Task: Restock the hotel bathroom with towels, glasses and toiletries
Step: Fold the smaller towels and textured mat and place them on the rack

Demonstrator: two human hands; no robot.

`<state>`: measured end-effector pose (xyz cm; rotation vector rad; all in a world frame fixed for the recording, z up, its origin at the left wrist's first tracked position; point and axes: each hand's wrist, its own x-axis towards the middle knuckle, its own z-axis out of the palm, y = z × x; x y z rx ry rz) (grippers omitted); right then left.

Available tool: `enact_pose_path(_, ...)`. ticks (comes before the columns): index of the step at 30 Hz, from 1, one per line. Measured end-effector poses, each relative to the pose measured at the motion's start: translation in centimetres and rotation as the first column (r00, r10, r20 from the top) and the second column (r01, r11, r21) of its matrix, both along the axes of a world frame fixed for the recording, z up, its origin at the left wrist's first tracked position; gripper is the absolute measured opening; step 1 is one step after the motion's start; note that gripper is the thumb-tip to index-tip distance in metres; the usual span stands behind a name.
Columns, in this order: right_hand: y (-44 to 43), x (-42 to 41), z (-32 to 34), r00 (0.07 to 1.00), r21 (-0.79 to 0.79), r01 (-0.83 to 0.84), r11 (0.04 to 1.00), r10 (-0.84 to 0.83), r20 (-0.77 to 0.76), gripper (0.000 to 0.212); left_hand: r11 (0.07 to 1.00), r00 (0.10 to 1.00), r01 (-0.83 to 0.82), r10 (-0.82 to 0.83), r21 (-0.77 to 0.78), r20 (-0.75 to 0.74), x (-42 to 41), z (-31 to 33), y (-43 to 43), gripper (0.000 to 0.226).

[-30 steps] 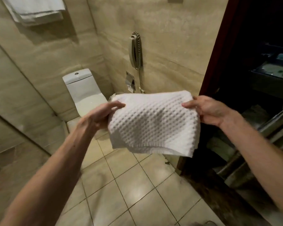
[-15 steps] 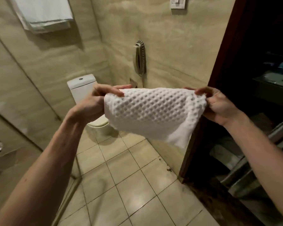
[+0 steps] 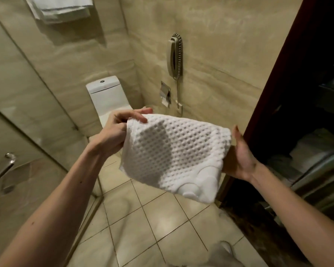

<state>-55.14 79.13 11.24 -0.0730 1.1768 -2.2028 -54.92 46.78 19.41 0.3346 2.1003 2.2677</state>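
Hanging towel: white, draped high on the left wall, apparently already in place.
Toilet: white, against the back wall, below and behind the left hand.
Left hand: raised in front of the toilet; its grip pinches the upper left corner of the waffle towel between thumb and fingertips.
Waffle towel: white and folded, held in the air between both hands above the tiled floor, touching no fixture; its lower right corner sags.
Wall phone: mounted above the towel, well apart from it.
Right hand: at the towel's right edge, palm showing, thumb lifted clear of the cloth. The fingers are hidden behind the fold, so whether this grip clasps or merely props cannot be told.
Dark shelving: far right, past the door frame; pale folded shapes, too dim to name.
Step in hand: likely squaring up this towel before placing it, the towel part of the restock.
Next move: calls for a sure hold on the right edge, an even fold, then a carry to a rack or shelf; otherwise the sagging corner may fall open.
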Motion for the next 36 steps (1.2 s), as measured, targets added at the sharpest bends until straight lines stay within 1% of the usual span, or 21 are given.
enact_pose_path(2, -0.9, 0.0, -0.7, 0.998, 0.105, -0.015, 0.994, 0.022, -0.065, 0.088, 0.997, 0.997, -0.074, 0.074, 0.001, 0.027, 0.3, -0.9, -0.4, 0.048)
enact_pose_path(4, -1.4, -0.5, -1.3, 0.993, 0.165, -0.008, 0.986, 0.027, -0.117, 0.072, 0.998, 0.997, -0.062, 0.061, 0.022, 0.045, 0.4, -1.8, -1.2, 0.054)
enact_pose_path(6, -1.9, -1.0, -1.4, 0.987, 0.21, 0.027, 0.977, 0.007, -0.158, 0.053, 0.999, 0.998, -0.008, 0.01, -0.033, 0.06, 0.9, -2.8, -1.9, 0.047)
enact_pose_path(7, -2.1, -1.2, -1.4, 0.988, 0.223, 0.036, 0.974, -0.001, -0.155, 0.048, 0.998, 0.997, 0.039, -0.035, -0.054, 0.07, 1.1, -3.5, -2.5, 0.036)
enact_pose_path(8, -2.4, -1.8, -1.7, 0.991, 0.224, 0.029, 0.974, 0.001, -0.135, 0.045, 0.995, 0.991, 0.093, -0.089, -0.037, 0.104, 1.3, -4.5, -3.3, 0.03)
enact_pose_path(10, -3.4, -3.2, -2.1, 0.995, 0.223, 0.011, 0.975, 0.011, -0.097, 0.041, 0.975, 0.953, 0.205, -0.218, 0.084, 0.208, 1.7, -6.6, -4.6, 0.038)
enact_pose_path(11, -4.0, -3.9, -2.2, 0.996, 0.214, -0.005, 0.977, 0.024, -0.085, 0.041, 0.961, 0.931, 0.234, -0.266, 0.148, 0.252, 1.8, -7.7, -5.4, 0.03)
enact_pose_path(13, -5.3, -5.5, -2.4, 0.996, 0.22, -0.041, 0.975, 0.058, -0.07, 0.044, 0.965, 0.917, 0.19, -0.24, 0.179, 0.318, 1.7, -9.7, -6.6, 0.024)
enact_pose_path(14, -5.9, -6.5, -2.9, 0.994, 0.225, -0.066, 0.972, 0.083, -0.066, 0.051, 0.972, 0.903, 0.163, -0.216, 0.168, 0.371, 1.4, -10.5, -7.2, 0.024)
enact_pose_path(16, -7.2, -8.5, -3.9, 0.99, 0.248, -0.127, 0.96, 0.14, -0.033, 0.074, 0.969, 0.885, 0.091, -0.185, 0.232, 0.426, 0.8, -11.4, -7.6, 0.024)
enact_pose_path(18, -8.8, -10.6, -5.2, 0.988, 0.246, -0.154, 0.957, 0.155, 0.015, 0.073, 0.937, 0.833, -0.066, -0.138, 0.344, 0.536, -0.7, -12.5, -8.2, 0.041)
enact_pose_path(19, -9.6, -11.7, -5.7, 0.989, 0.232, -0.149, 0.961, 0.141, 0.05, 0.065, 0.913, 0.786, -0.219, -0.042, 0.343, 0.616, -1.2, -12.4, -8.3, 0.053)
enact_pose_path(20, -10.6, -12.9, -6.3, 0.989, 0.221, -0.135, 0.966, 0.118, 0.088, 0.058, 0.879, 0.751, -0.259, -0.077, 0.399, 0.656, -1.8, -12.6, -9.1, 0.057)
enact_pose_path(22, -12.2, -15.1, -7.0, 0.987, 0.196, -0.104, 0.975, 0.076, 0.145, 0.049, 0.817, 0.772, -0.234, -0.174, 0.527, 0.612, -3.3, -13.0, -9.8, 0.069)
enact_pose_path(24, -13.8, -17.7, -7.5, 0.981, 0.183, -0.097, 0.978, 0.063, 0.182, 0.046, 0.784, 0.744, -0.222, -0.249, 0.58, 0.621, -5.4, -13.4, -11.7, 0.094)
enact_pose_path(25, -14.6, -19.0, -7.6, 0.979, 0.186, -0.095, 0.978, 0.057, 0.198, 0.046, 0.811, 0.714, -0.21, -0.254, 0.545, 0.652, -6.6, -13.2, -12.3, 0.102)
enact_pose_path(26, -15.4, -20.3, -7.7, 0.975, 0.191, -0.091, 0.977, 0.048, 0.217, 0.046, 0.867, 0.696, -0.21, -0.192, 0.451, 0.692, -7.9, -13.0, -12.5, 0.103)
enact_pose_path(29, -17.4, -24.1, -7.8, 0.951, 0.213, -0.107, 0.971, 0.038, 0.305, 0.044, 0.966, 0.666, -0.195, 0.003, 0.171, 0.746, -12.1, -12.0, -13.0, 0.082)
enact_pose_path(31, -18.8, -26.5, -7.4, 0.929, 0.176, -0.137, 0.975, 0.064, 0.364, 0.054, 0.966, 0.657, -0.257, 0.162, 0.016, 0.736, -14.7, -11.5, -13.6, 0.066)
enact_pose_path(34, -20.7, -29.2, -7.3, 0.907, 0.079, -0.206, 0.975, 0.16, 0.389, 0.075, 0.925, 0.646, -0.377, 0.298, -0.046, 0.703, -17.4, -10.7, -14.9, 0.048)
enact_pose_path(36, -22.4, -30.6, -6.7, 0.885, 0.089, -0.298, 0.95, 0.24, 0.399, 0.066, 0.889, 0.645, -0.456, 0.366, -0.047, 0.671, -19.4, -10.5, -16.3, 0.045)
